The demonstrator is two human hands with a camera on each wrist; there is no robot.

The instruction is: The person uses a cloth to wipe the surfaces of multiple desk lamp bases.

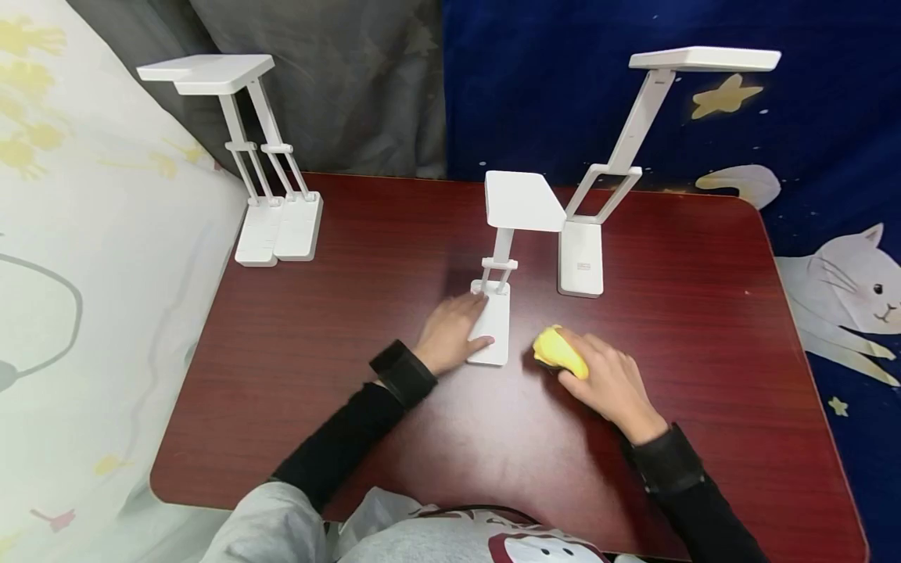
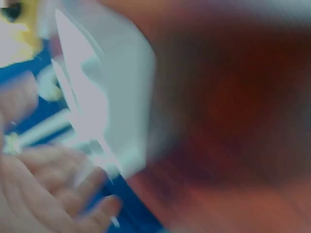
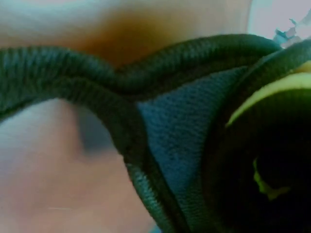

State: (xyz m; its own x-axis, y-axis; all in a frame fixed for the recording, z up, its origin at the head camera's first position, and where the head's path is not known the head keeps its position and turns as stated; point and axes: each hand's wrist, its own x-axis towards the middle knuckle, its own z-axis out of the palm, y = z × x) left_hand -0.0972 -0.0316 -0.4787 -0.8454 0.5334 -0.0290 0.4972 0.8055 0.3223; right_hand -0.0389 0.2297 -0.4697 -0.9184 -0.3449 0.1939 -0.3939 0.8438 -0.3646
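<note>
A small white desk lamp (image 1: 525, 202) stands at the middle of the table, its flat head above a narrow base. My left hand (image 1: 450, 332) rests on the left side of that base (image 1: 497, 324), thumb and fingertips reaching over its top. Blurred in the left wrist view are the loosely spread fingers (image 2: 73, 194) and a white lamp (image 2: 121, 92). To the right of the base, my right hand (image 1: 608, 375) grips a crumpled yellow cloth (image 1: 559, 352), dark underneath, just over the tabletop. A dark strap (image 3: 189, 131) fills much of the right wrist view.
Behind and right stands a taller white lamp (image 1: 580, 258). Two more white lamps (image 1: 299, 227) stand side by side at the back left. The reddish-brown table (image 1: 352, 266) meets a grey curtain (image 1: 338, 94) and a blue one (image 1: 535, 78) along its back edge.
</note>
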